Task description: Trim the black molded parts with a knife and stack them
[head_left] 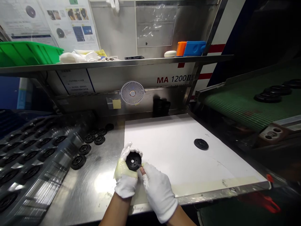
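My left hand (127, 175), in a white glove with a yellowish patch, is closed round a black ridged disc (133, 161). The disc has a small hole at its centre and faces me above the table's near part. Beside its lower right rim is my gloved right hand (158, 188), thumb and fingers pressed together and one bare fingertip showing. A thin tool may sit in that pinch, but it is too small to make out. Another black disc (201, 144) lies flat on the white sheet (164, 138) to the right.
Several black discs (90, 138) lie on the metal table (94, 185) at left, beside stacked clear trays (54, 175) of discs. A round fan (132, 93) stands at the back under a shelf (150, 61) with a green bin (28, 53). A green conveyor (237, 100) carries discs at right.
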Demonstrator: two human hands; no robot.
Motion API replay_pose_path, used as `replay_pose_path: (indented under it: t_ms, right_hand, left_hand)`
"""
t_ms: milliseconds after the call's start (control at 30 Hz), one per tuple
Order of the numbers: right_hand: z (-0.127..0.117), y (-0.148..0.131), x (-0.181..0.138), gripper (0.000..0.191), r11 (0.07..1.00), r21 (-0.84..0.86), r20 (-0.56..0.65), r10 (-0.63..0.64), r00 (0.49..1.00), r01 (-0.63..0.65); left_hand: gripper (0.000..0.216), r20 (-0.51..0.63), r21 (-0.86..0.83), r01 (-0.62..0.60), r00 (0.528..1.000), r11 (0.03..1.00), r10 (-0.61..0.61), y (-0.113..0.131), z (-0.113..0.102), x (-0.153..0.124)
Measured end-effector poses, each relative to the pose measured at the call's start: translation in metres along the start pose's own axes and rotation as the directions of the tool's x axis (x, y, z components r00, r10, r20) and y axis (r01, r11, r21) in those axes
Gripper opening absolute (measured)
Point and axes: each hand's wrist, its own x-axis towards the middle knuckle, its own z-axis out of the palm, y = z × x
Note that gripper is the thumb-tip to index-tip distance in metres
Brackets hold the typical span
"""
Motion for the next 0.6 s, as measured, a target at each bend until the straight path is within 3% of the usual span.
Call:
replay_pose_path:
  t_ms: [333, 500, 600]
  right_hand:
    - [0.001, -0.006, -0.006, 0.019, 1.000, 0.014, 0.036, -0.019, 0.999, 0.018]
    - [-0.005, 0.005, -0.001, 0.018, 1.000, -0.003, -0.025, -0.030, 0.999, 0.030]
    - [-0.006, 0.008, -0.002, 0.022, 1.000, -0.017, -0.057, 0.002, 0.998, -0.003]
  left_hand:
    - [0.029, -0.020, -0.015, -0.028, 0.999, 0.999, 0.028, -0.003, 0.009, -0.002]
    - [0.040, 0.084, 0.053, 0.196, 0.976, 0.979, -0.200, 0.008, 0.006, -0.005]
    - [0.034, 0.083, -0.010, 0.195, 0.978, 0.981, -0.194, 0.005, 0.006, -0.003]
